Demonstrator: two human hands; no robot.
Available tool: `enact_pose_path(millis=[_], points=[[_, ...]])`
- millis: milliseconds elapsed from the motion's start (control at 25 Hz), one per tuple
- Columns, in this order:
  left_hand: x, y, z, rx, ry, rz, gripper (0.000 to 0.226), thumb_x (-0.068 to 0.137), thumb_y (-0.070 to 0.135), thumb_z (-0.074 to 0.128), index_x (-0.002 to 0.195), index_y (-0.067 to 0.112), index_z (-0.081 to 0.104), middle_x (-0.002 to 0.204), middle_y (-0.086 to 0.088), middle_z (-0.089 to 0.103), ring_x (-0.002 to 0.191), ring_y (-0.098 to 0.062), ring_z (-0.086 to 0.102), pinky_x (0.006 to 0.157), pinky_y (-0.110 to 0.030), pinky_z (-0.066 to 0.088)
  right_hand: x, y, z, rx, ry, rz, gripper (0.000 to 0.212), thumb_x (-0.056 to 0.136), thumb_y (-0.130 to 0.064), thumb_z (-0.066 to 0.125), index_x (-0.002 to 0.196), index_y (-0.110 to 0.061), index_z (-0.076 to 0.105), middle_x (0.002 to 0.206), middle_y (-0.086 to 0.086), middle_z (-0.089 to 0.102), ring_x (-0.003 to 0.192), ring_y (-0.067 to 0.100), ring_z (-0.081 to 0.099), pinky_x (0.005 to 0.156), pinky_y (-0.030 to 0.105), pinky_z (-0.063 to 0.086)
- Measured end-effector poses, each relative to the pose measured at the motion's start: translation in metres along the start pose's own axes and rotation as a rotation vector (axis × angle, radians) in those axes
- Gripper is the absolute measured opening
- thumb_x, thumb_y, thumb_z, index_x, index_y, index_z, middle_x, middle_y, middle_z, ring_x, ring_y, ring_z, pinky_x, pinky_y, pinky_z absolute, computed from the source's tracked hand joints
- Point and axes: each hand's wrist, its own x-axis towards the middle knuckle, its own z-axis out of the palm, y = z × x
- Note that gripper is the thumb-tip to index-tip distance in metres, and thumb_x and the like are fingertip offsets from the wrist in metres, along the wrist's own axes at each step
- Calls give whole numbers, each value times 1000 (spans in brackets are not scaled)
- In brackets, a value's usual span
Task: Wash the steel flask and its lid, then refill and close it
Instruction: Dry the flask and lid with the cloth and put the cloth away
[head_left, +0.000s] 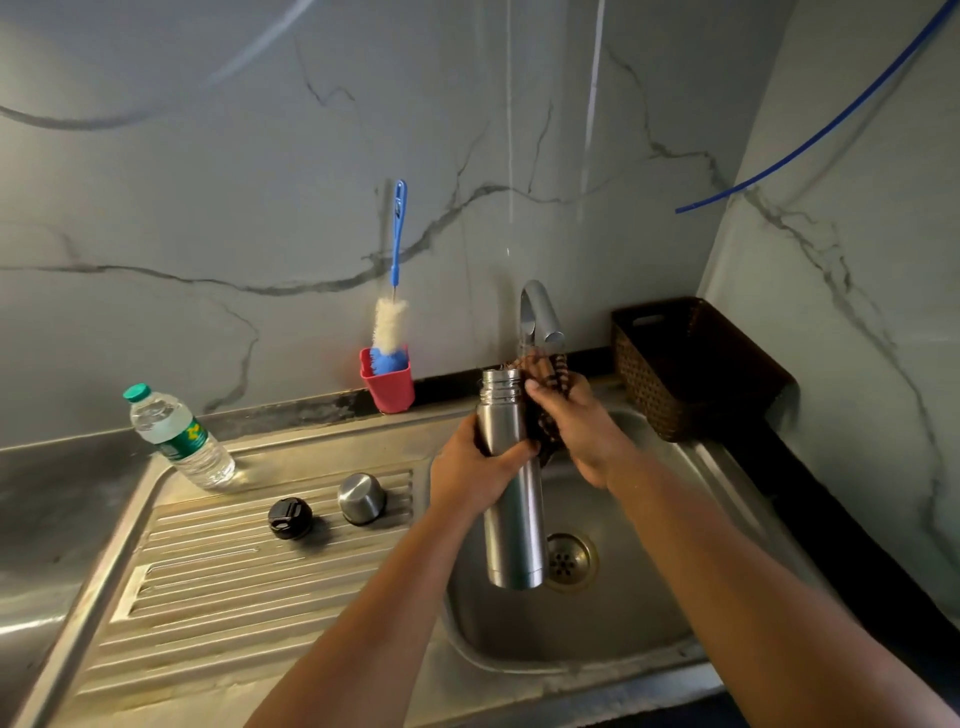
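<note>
The flask (511, 478) is open, held roughly upright over the sink basin (649, 587), its threaded mouth just below the tap (540, 317). The left hand (475, 475) grips the flask around its upper body, fingers and thumb curled round it. The right hand (576, 421) holds a dark scrubber (545, 400) closed against the flask's neck and shoulder on the right side, fingers curled over the scrubber. Whether water is running from the tap cannot be told. Judgement: the outside of the flask is being scrubbed, so the washing stage is under way and not finished. The steel cup lid (361, 498) stands mouth down on the draining board (234, 571), and the black stopper (290, 517) lies just beside it; both are well apart from the flask, and whether either has been washed cannot be told from their look. A bottle brush (392, 322) stands in a red holder (388, 384) against the wall, not in use, so cleaning of the flask's inside may remain. A water bottle (179, 439), capped and apparently full, stands at the left edge of the board, a likely source for the refill. Outstanding, by this evidence: rinsing, the lid parts, refilling and closing.
</note>
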Motion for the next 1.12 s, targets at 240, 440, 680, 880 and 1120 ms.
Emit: enact_pose_path(millis=[240,440,680,880,1120], points=[[4,-5,-6,128,14,19,52,72,60,72,111,28,58,100,8,68,94,-15,65,77,-31,49,-6,3,29,-349,-45,-22,45,97,-32,52,140,-22,42,140,8,51,123,20,52,109,42,39],[7,-12,-13,200,32,51,54,73,58,71,113,25,56,102,6,67,97,-17,63,80,-33,48,-3,-5,41,-676,-47,-70,44,102,-28,39,144,-16,37,145,13,43,130,29,44,111,43,35],[21,-9,-22,152,19,90,49,74,50,74,109,23,54,102,3,66,97,-20,63,87,-41,52,-11,-4,50,-614,-16,-136,45,100,-31,41,141,-12,40,147,10,42,135,25,38,116,38,26],[18,-7,-24,131,-70,152,57,72,51,75,118,25,52,105,8,65,98,-14,63,84,-36,52,-2,-21,44,-663,-53,-143,65,87,-50,61,139,-17,42,136,3,52,128,23,48,106,36,38],[16,-5,-24,-249,-282,133,88,55,59,84,126,22,47,113,4,66,104,-13,66,92,-43,56,14,-20,32,-371,-3,-51,73,47,-38,93,111,-23,60,105,0,68,95,18,67,83,41,58]])
